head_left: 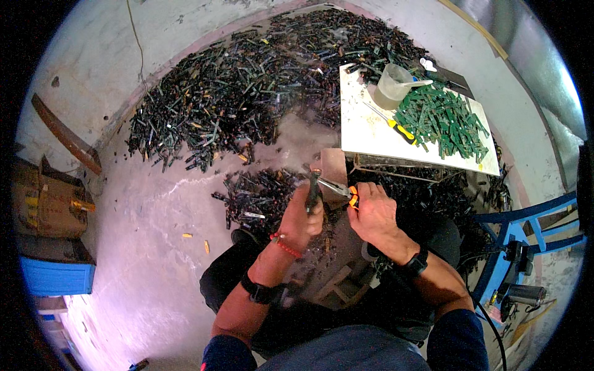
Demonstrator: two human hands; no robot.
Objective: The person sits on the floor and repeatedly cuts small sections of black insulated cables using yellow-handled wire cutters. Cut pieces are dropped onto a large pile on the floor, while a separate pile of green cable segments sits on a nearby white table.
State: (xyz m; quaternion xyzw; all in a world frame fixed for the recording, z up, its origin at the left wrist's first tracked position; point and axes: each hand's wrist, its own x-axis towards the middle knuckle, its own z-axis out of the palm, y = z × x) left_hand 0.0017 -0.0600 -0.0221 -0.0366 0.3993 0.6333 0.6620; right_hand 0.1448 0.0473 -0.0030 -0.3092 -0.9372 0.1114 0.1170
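Observation:
My left hand (pixel 301 215) grips a dark, narrow elongated part (pixel 313 190), held upright with a copper-coloured top end. In my right hand (pixel 375 211) is a pair of pliers (pixel 335 186) with orange and black handles. The metal jaws point left and reach the upper part of the dark piece; whether they clamp it I cannot tell. Below and behind my left hand lies a small heap of similar dark parts (pixel 253 195). A brown board or card (pixel 335 163) stands just beyond the pliers.
A large heap of dark strip-like parts (pixel 222 97) covers the floor by the wall. The white tabletop (pixel 359 132) bears green circuit-board strips (pixel 441 120), a yellow-black screwdriver (pixel 401 132) and a plastic measuring jug (pixel 390 88). A blue chair (pixel 515 227) stands right, a cardboard box (pixel 55 199) left.

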